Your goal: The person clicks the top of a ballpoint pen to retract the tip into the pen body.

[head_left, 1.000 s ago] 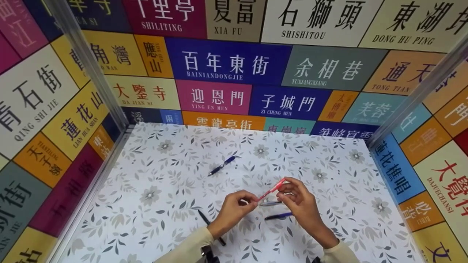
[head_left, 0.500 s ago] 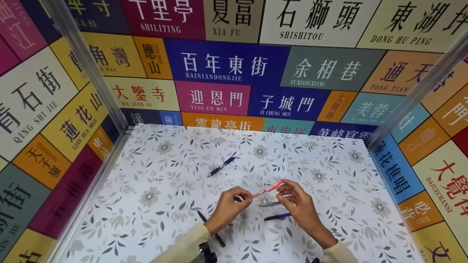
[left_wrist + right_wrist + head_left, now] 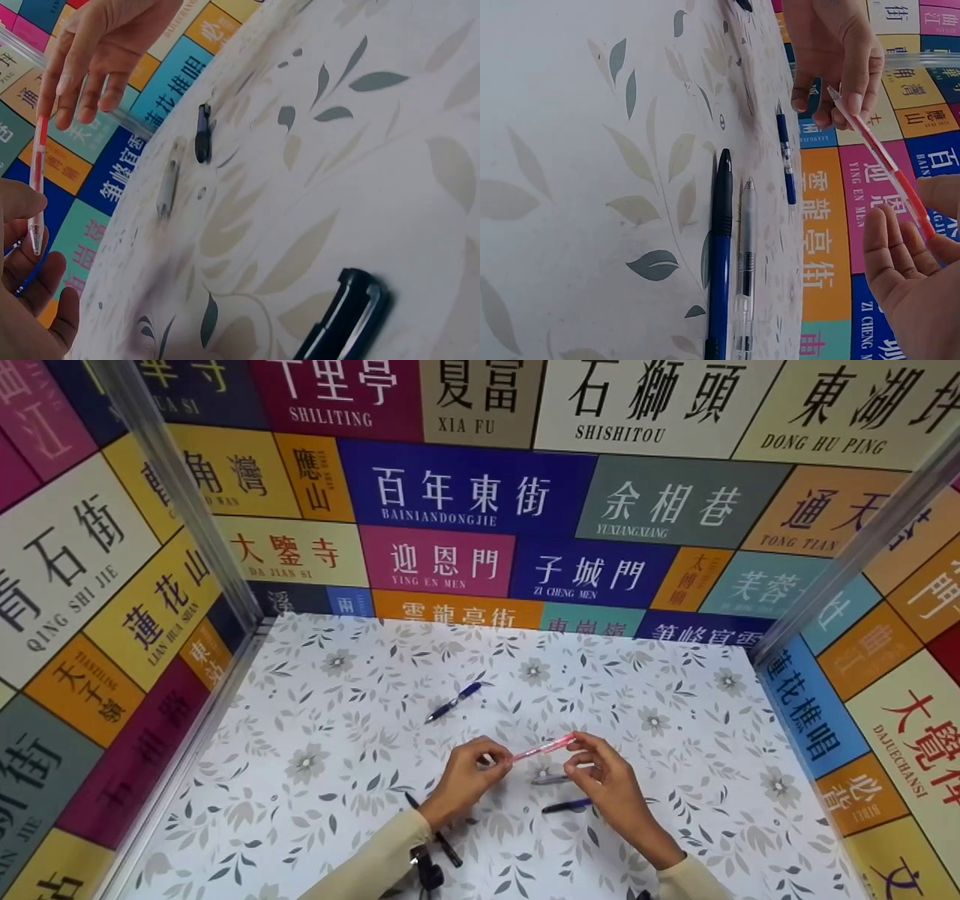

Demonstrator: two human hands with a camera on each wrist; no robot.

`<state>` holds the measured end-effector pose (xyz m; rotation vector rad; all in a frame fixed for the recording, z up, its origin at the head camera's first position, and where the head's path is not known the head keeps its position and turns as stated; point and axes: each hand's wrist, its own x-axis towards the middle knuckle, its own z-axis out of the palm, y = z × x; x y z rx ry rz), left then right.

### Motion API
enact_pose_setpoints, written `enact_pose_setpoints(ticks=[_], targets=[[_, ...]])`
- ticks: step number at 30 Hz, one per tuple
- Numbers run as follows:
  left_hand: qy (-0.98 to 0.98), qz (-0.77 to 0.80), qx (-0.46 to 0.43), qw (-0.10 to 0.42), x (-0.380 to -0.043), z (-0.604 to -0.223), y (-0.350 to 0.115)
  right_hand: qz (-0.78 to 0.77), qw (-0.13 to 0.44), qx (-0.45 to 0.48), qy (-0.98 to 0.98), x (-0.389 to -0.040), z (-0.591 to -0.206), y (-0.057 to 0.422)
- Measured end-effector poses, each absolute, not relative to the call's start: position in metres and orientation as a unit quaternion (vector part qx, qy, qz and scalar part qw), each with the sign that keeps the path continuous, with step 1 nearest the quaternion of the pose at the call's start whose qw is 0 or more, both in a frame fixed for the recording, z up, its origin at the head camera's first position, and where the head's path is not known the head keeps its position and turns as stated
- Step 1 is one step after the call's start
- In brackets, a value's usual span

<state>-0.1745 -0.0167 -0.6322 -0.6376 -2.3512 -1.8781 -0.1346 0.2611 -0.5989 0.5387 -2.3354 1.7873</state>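
A pink-red pen (image 3: 541, 748) with a clear barrel spans the space between my hands, above the table. Thumb and fingers of my left hand (image 3: 466, 774) pinch its pointed end. At the red end are the fingertips of my right hand (image 3: 609, 778), its lower fingers spread loosely in the right wrist view. Below the right hand lie a clear pen (image 3: 747, 262) and a dark blue pen (image 3: 720, 262). Beneath my left wrist is a black pen (image 3: 450, 849), partly hidden by the arm.
A blue pen (image 3: 454, 703) with a silvery grip lies farther back on the floral-patterned white table (image 3: 360, 720). Walls of coloured name panels (image 3: 465, 487) stand at the back and both sides, joined by metal corner posts (image 3: 196, 510).
The pink-red pen has swung to a flatter slant. My left hand has shifted slightly left and the right hand slightly left and down. The pens on the table have stayed put.
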Motion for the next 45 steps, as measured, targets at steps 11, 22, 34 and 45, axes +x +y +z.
enact_pose_setpoints(ticks=[11,22,34,45], targets=[[-0.792,-0.568,-0.220,0.048,-0.188,-0.643,-0.018,0.593,0.043,0.138,-0.792,-0.141,-0.609,0.264],[-0.807,-0.531,-0.245,0.083,-0.198,-0.656,-0.015,0.588,0.011,0.081,-0.805,-0.150,-0.617,0.266],[-0.825,-0.466,-0.281,0.150,-0.211,-0.678,-0.012,0.578,-0.007,0.043,-0.815,-0.161,-0.623,0.265],[-0.882,-0.389,-0.243,0.105,-0.208,-0.667,-0.007,0.589,-0.033,-0.002,-0.808,-0.171,-0.628,0.263]])
